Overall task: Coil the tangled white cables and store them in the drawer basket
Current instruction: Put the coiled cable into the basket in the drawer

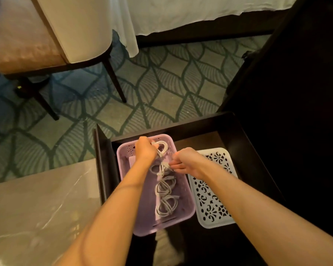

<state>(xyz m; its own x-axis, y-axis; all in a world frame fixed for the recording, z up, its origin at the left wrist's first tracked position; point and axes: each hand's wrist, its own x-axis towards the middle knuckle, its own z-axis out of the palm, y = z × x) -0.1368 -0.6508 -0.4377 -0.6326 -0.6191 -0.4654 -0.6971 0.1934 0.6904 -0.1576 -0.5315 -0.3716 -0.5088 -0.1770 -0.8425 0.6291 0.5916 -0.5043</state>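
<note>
A purple plastic basket (188,191) sits in an open dark wooden drawer (229,123). Several coiled white cables lie in a row inside it: one near the front (166,206), one in the middle (164,186), and one further back (159,168). My left hand (145,148) is shut on a coiled white cable (161,147) at the far end of the basket. My right hand (186,163) reaches in from the right, its fingertips pinching the cable coil near the basket's centre.
A white perforated basket (213,196) lies in the drawer to the right of the purple one. A marble-look tabletop (37,204) is at the left. A chair (46,45) and a bed skirt (190,14) stand on patterned carpet beyond.
</note>
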